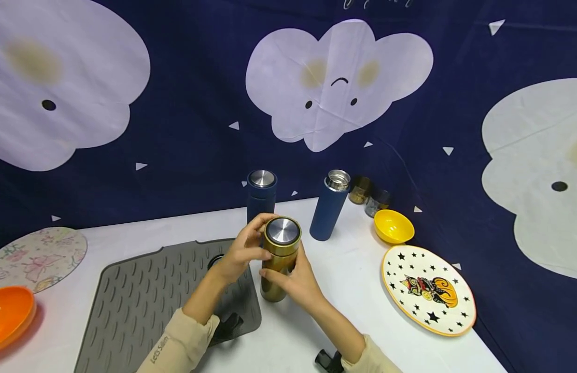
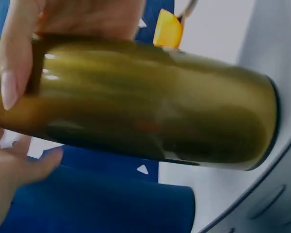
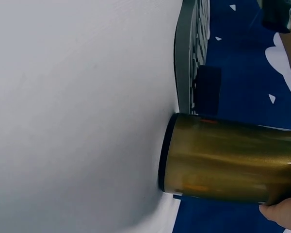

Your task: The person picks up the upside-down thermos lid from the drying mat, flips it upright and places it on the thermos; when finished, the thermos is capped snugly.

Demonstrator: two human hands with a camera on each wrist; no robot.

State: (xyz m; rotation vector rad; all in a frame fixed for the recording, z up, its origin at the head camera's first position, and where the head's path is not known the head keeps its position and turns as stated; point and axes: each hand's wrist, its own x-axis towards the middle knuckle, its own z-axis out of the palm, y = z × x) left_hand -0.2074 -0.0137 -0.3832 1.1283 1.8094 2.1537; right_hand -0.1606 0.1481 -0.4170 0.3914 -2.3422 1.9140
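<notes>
A gold thermos flask [image 1: 273, 291] with a steel-topped lid [image 1: 282, 231] stands upright in front of me. My left hand [image 1: 237, 254] grips it at the lid end, its fingers curving behind the lid and its thumb at the front. Lower down, my right hand [image 1: 301, 282] holds the body, with the thumb laid across the front. In the right wrist view the flask's dark base [image 3: 168, 153] is right at the white tabletop. Behind the hands are a lidded blue flask [image 1: 262, 194], partly hidden, and a blue flask [image 1: 329, 207] with a bare steel mouth.
A grey drying mat [image 1: 143, 295] lies left of the flask, with a dark round object [image 1: 213, 260] on it. Farther left are a floral placemat [image 1: 41, 256] and an orange bowl [image 1: 8, 316]. On the right are a cat-patterned plate [image 1: 400, 264], a yellow bowl [image 1: 393, 226] and two small jars [image 1: 377, 202].
</notes>
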